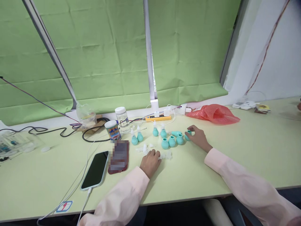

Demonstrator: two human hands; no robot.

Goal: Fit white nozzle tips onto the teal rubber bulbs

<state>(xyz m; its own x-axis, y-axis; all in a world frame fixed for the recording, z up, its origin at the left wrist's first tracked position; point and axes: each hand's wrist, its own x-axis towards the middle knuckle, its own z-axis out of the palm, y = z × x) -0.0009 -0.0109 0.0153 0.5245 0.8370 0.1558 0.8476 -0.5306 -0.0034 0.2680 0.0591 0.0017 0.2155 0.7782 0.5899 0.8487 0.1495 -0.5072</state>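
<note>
My right hand [198, 138] pinches a small teal rubber bulb [188, 135] at the right end of a row. Several open-necked teal bulbs [172, 142] stand beside it, and another [176, 133] lies on its side. Further left stand several teal bulbs fitted with clear pointed nozzles [134, 139]. My left hand [150, 163] rests on the table with its fingers curled at a scatter of small clear plastic pieces [168, 155]. What lies under those fingertips is hidden. More clear and white pieces [144, 148] lie just beyond that hand.
Left of my left hand are a charging phone [96, 169], a dark red phone-shaped item [121, 160], a printed can [113, 130] and a clear jar [122, 119]. Behind the bulbs lie a yellow power strip [158, 118] and a red plastic bag [213, 114]. White cables cross the table's left side.
</note>
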